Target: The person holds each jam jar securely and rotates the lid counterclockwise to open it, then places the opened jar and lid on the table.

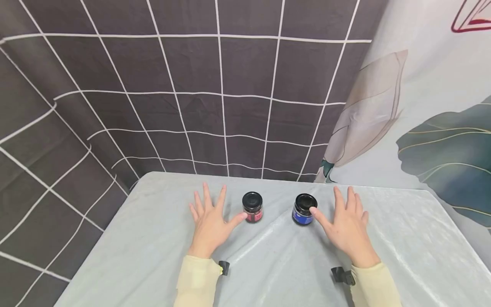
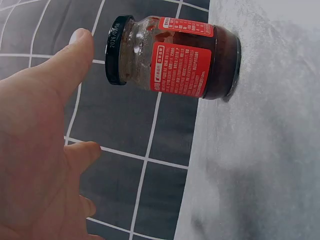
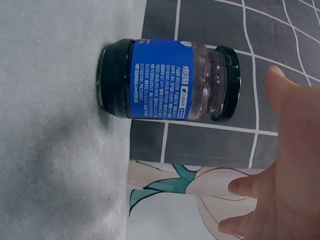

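Note:
A glass jar with a red label (image 1: 253, 216) and a black lid stands upright on the table, dark contents inside. To its right stands a similar jar with a blue label (image 1: 302, 218), also black-lidded. My left hand (image 1: 212, 229) is spread beside the red-label jar, its thumb overlapping that jar's edge in the head view. In the left wrist view a gap shows between the thumb (image 2: 75, 55) and the lid (image 2: 119, 50). My right hand (image 1: 347, 228) is spread to the right of the blue-label jar, and its thumb (image 3: 280, 82) stays apart from the lid (image 3: 230, 84).
A pale grey cloth covers the table (image 1: 134, 256). Behind and to the left hangs a dark curtain (image 1: 192, 111) with a white grid. At the right hangs a white curtain (image 1: 383, 166) with leaf prints. Black straps circle both wrists.

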The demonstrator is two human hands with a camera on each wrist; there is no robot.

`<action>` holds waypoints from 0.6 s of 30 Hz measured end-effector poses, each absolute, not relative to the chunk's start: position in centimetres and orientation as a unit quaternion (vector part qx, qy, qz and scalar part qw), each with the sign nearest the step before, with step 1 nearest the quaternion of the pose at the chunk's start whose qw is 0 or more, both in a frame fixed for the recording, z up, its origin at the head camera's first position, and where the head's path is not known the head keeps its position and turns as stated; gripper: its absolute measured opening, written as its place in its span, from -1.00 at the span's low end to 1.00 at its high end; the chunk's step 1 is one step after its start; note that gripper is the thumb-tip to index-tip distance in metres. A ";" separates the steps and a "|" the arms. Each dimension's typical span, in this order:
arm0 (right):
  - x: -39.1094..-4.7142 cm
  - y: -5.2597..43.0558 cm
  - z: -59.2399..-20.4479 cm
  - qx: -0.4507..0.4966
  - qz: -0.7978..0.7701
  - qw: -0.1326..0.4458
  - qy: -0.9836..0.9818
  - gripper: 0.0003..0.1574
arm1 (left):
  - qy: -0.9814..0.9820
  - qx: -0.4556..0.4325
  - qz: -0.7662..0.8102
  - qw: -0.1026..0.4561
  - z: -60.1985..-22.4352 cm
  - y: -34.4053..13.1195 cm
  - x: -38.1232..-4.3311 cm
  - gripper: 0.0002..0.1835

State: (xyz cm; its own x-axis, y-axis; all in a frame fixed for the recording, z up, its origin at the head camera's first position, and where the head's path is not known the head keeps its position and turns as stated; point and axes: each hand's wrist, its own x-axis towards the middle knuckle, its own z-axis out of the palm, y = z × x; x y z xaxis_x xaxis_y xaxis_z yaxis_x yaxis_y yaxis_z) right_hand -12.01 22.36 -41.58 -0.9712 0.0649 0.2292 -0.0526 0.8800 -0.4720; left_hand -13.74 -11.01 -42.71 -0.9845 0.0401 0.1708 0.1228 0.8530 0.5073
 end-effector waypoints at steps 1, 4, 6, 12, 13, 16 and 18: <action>-12.0 22.3 -41.6 -0.002 0.246 0.121 -0.962 0.18 | -0.959 -0.043 -0.269 0.075 -42.8 -11.0 -13.7 0.09; -12.1 22.1 -41.5 0.002 0.250 0.122 -0.960 0.15 | -0.960 -0.043 -0.269 0.069 -42.8 -10.9 -13.8 0.10; -12.2 22.0 -41.4 0.003 0.253 0.124 -0.960 0.15 | -0.960 -0.043 -0.270 0.068 -42.8 -11.0 -13.7 0.11; -12.3 21.7 -41.2 0.007 0.255 0.128 -0.958 0.13 | -0.959 -0.043 -0.271 0.068 -42.6 -10.9 -13.5 0.11; -12.3 21.7 -41.2 0.009 0.258 0.129 -0.957 0.12 | -0.959 -0.043 -0.272 0.068 -42.6 -10.8 -13.5 0.11; -12.4 21.6 -41.1 0.014 0.270 0.133 -0.954 0.10 | -0.958 -0.044 -0.277 0.069 -42.7 -10.6 -13.5 0.11; -12.4 21.4 -41.1 0.020 0.275 0.137 -0.951 0.09 | -0.957 -0.045 -0.279 0.070 -42.8 -10.6 -13.5 0.11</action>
State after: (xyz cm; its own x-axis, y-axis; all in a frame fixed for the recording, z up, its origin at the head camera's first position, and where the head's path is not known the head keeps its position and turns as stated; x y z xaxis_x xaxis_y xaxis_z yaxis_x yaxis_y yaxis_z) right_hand -12.41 21.44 -41.05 -0.9616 0.0379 0.2720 -0.1129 0.8482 -0.5174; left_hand -13.55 -10.58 -42.77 -0.9861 0.0472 0.1593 0.1254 0.8402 0.5276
